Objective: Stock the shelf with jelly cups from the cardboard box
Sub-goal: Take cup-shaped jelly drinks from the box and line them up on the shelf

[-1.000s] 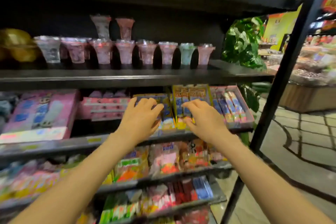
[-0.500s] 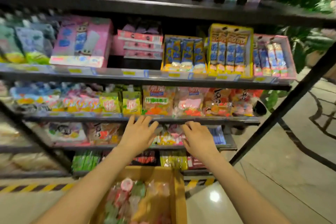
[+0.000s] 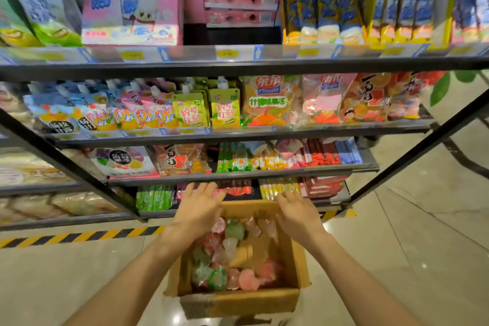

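Reaching forward and down, both bare arms stretch from the bottom of the view over an open cardboard box (image 3: 238, 302) that stands on the pale tiled floor (image 3: 410, 259). Inside it lies a loose heap of jelly cups (image 3: 225, 259), pink, red, green and clear, tumbled against one another with bare cardboard showing on the right side. The left hand (image 3: 198, 209) hovers palm down over the box's far left corner, its fingers (image 3: 203, 189) spread wide and holding nothing. The right hand (image 3: 297, 216) hangs over the far right corner, its fingers likewise splayed and empty. Neither hand touches a cup. Beyond the box, a yellow and black striped strip (image 3: 79, 237) runs along the floor at the foot of the shelf (image 3: 238, 65), a dark metal rack whose tiers are packed with bright snack bags, pouches and stick packs. Higher up stand pink cartons (image 3: 132, 0) and yellow display trays of blue packets (image 3: 402, 2).
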